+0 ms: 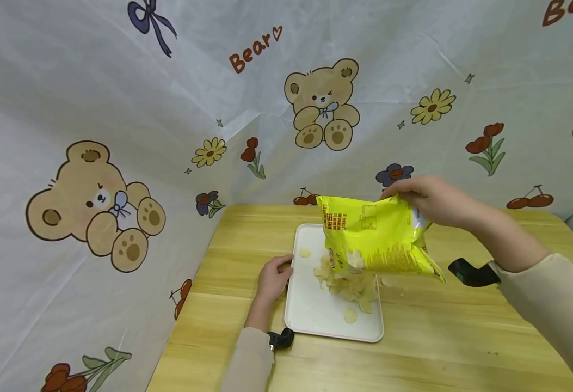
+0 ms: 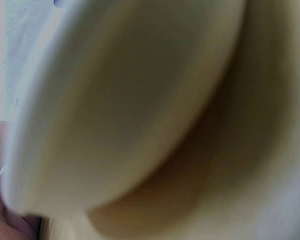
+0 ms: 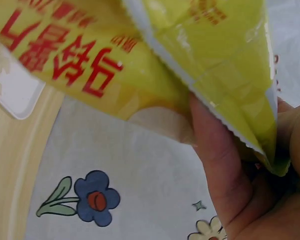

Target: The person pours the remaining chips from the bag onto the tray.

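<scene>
Right hand (image 1: 430, 200) pinches the glossy yellow plastic bag (image 1: 371, 228); tipping faster may spill thin pale chips (image 1: 350, 288) past white rectangular tray (image 1: 310, 307); left hand (image 1: 272, 279), I cannot tell its grip

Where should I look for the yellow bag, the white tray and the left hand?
Yellow bag (image 1: 375, 234): head view, printed side.
White tray (image 1: 310, 309): head view, bare base.
Left hand (image 1: 271, 279): head view, back of hand.

"Bear" stands twice in red on the sheet (image 1: 178, 92), once beside a heart (image 1: 277, 33). The bag (image 3: 174, 65) reads "马铃薯片" in red characters (image 3: 64, 52); its fine print (image 1: 394, 257) is illegible.
</scene>
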The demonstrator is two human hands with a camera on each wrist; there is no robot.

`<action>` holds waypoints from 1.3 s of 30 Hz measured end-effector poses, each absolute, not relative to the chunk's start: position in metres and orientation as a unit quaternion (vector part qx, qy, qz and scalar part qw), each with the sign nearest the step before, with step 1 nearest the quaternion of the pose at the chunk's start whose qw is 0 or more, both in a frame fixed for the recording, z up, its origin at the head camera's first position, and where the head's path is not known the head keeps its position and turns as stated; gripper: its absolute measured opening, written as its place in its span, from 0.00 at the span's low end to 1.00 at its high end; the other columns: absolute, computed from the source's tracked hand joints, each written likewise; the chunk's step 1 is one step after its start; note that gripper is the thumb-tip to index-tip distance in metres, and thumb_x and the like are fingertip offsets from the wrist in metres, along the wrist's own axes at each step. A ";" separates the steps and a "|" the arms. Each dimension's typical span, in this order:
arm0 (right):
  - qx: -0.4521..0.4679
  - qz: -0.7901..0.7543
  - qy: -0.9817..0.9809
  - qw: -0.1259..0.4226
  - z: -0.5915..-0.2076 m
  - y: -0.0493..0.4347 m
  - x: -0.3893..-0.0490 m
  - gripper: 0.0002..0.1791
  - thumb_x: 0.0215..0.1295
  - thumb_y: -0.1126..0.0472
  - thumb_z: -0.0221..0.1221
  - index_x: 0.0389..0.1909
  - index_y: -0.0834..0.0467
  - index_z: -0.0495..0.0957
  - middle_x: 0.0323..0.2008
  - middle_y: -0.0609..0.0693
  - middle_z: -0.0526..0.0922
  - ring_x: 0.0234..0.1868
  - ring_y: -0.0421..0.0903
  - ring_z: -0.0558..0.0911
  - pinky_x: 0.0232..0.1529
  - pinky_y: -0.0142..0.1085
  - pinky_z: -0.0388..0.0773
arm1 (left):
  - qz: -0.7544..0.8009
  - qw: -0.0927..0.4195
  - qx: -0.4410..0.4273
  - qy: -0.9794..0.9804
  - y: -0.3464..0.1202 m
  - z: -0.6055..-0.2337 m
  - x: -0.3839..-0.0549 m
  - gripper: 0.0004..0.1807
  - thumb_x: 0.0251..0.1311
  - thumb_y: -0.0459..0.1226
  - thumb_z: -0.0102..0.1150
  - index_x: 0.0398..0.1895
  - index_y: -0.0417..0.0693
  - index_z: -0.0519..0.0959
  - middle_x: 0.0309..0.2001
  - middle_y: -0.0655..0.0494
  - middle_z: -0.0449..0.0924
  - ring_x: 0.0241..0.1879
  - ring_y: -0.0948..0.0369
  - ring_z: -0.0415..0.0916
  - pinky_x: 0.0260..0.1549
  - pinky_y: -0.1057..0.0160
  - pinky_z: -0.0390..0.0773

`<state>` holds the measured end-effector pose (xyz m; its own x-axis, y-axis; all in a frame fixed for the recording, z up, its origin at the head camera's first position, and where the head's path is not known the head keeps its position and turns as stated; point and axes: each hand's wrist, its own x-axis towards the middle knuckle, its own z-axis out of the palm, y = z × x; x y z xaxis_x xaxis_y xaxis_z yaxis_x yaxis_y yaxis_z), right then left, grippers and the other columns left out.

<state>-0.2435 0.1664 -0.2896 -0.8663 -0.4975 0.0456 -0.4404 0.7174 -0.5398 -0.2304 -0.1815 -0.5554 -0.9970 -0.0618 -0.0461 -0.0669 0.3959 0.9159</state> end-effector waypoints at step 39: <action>-0.284 -0.132 0.948 -0.055 -0.292 0.138 -0.232 0.21 0.69 0.75 0.53 0.50 0.50 0.85 0.48 0.54 0.87 0.41 0.52 0.84 0.42 0.48 0.83 | 0.563 0.016 -0.047 0.825 -0.185 -0.558 -0.230 0.19 0.67 0.34 0.60 0.60 0.53 0.81 0.48 0.49 0.81 0.32 0.61 0.79 0.27 0.63 0.81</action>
<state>-0.2317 0.1376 -0.2917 -0.8330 -0.5233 0.1798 -0.5525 0.8045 -0.2182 -0.2295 -0.1847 -0.5577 -0.9951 -0.0600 -0.0788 -0.0952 0.3611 0.9276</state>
